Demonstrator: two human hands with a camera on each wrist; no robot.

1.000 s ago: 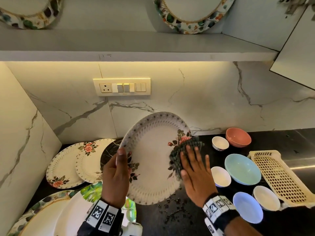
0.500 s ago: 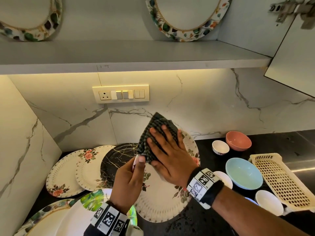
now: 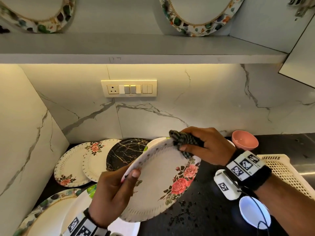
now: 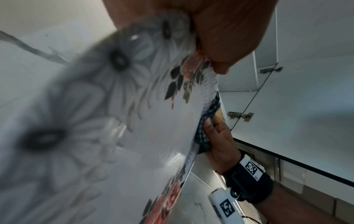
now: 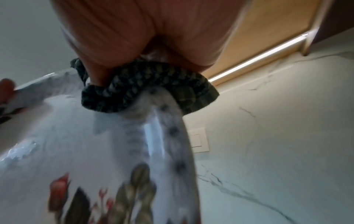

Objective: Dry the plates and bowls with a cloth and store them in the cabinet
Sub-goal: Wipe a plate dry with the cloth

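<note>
The left hand [image 3: 112,193] is holding the rose-patterned plate [image 3: 163,183] up off the black counter [image 3: 201,217], tilted so its face is turning toward the person. The palm is cupping the plate's near-left rim from behind and the thumb [image 3: 134,176] is pressing flat on the front face — the fingers behind the plate are hidden in the head view. In the left wrist view the same hand [image 4: 226,30] is clamping the rim beside a small rose print on the plate [image 4: 134,136].

The right hand [image 3: 208,147] is reaching in from the right with the wrist raised and the back of the hand up. Its fingers are curling over a bunched dark checked cloth [image 3: 185,140] and pinching it round the plate's far top rim, the thumb coming under on the face side. The right wrist view is showing the cloth [image 5: 149,89] folding over both sides of the plate [image 5: 95,151] at the rim, squeezed under the hand [image 5: 143,33].

On the counter behind the held plate, two more floral plates [image 3: 76,164] and a black marbled plate [image 3: 126,154] are lying overlapped against the marble wall. A pink bowl [image 3: 245,140] is sitting to the right, with a white bowl [image 3: 254,212] nearer and a cream plastic basket [image 3: 283,169] between them at the right edge. Up in the cabinet [image 3: 136,46], two leaf-rimmed plates [image 3: 199,16] are standing on the shelf.
</note>
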